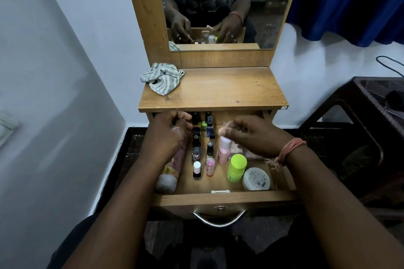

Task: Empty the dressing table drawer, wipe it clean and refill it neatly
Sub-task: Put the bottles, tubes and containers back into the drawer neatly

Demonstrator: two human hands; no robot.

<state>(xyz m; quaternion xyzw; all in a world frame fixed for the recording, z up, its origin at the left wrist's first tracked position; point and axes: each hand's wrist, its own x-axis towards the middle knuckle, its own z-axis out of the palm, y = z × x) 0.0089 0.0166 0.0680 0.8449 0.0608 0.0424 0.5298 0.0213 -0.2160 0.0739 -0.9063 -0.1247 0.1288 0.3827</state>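
The wooden drawer [218, 197] of the dressing table is pulled out toward me. Two rows of small nail polish bottles [196, 170] stand in its middle. A pink tube [170, 172] lies along the left side. At the front right stand a lime green bottle [236, 168] and a white round jar [256, 178]. My left hand [168, 135] is curled at the back left, next to the dark bottles; whether it grips one is hidden. My right hand [251, 137] hovers with loose fingers just over a pink bottle with a white cap [224, 152].
A striped grey cloth [161, 77] lies bunched on the left of the wooden tabletop [229, 89]. The mirror [218, 6] rises behind. A dark plastic stool [360, 116] stands to the right, a white wall to the left. The metal drawer handle [219, 219] faces me.
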